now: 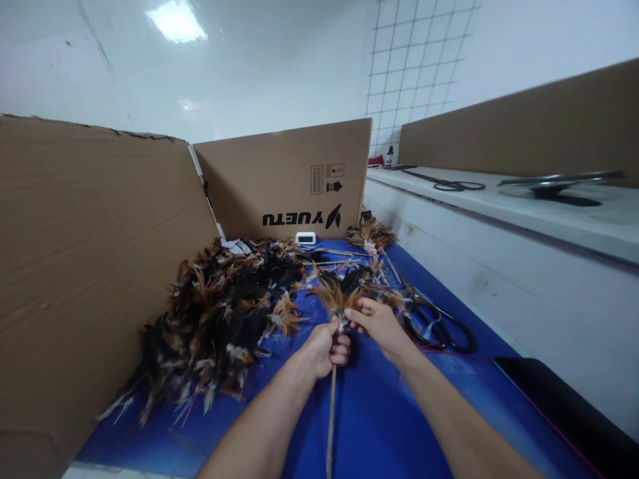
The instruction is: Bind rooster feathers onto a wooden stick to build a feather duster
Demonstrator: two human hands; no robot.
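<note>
One thin stick (331,412) is held in the left hand (325,349), whose grip is closed around it just below a bunch of brown and black feathers (335,293). The bunch is seen at the upper end of the stick, above the middle of the blue table (379,426). Its pale base is pinched by the right hand (378,324), whose grip is narrow, the thumb and fingers being brought close together there; whether anything else is held between them cannot be told. The lower end of the stick is cut off by the bottom edge of the view.

To the left, a large pile of dark and brown feathers (224,319) is spread over the table beside a cardboard wall (90,266). To the right of the right hand, black-handled scissors (442,332) are laid. Beyond the hands, loose sticks (339,251) are scattered, and a small white device (305,237) is set just in front of a cardboard panel (279,179), on which YUETU is printed upside down. Farther right, another feather bunch (372,234) is placed. On a white ledge (549,229), a second pair of scissors (459,186) is laid.
</note>
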